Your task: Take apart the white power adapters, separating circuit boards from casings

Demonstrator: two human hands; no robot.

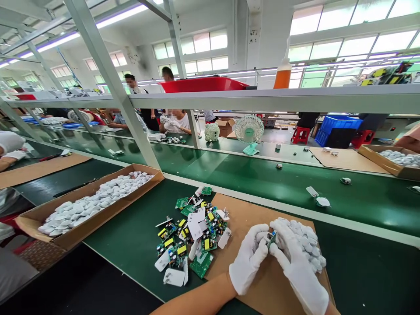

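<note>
Both of my hands wear white gloves and meet over a sheet of brown cardboard [244, 210]. A small circuit board [271, 239] sits between my left hand [251, 258] and my right hand [292, 258], pinched by the fingertips of both. The fingers cover most of it. Just beyond and beside my right hand lies a heap of white plastic pieces [311, 245]. To the left of my left hand is a loose pile of green circuit boards [201, 264] with yellow components, several with white plates attached.
A long cardboard tray [108, 211] full of white pieces stands at the left. Past the bench runs a green conveyor belt [236, 175] carrying a few small assemblies [322, 201]. A shelf [210, 103] crosses above it. A small fan [249, 131] and co-workers are beyond.
</note>
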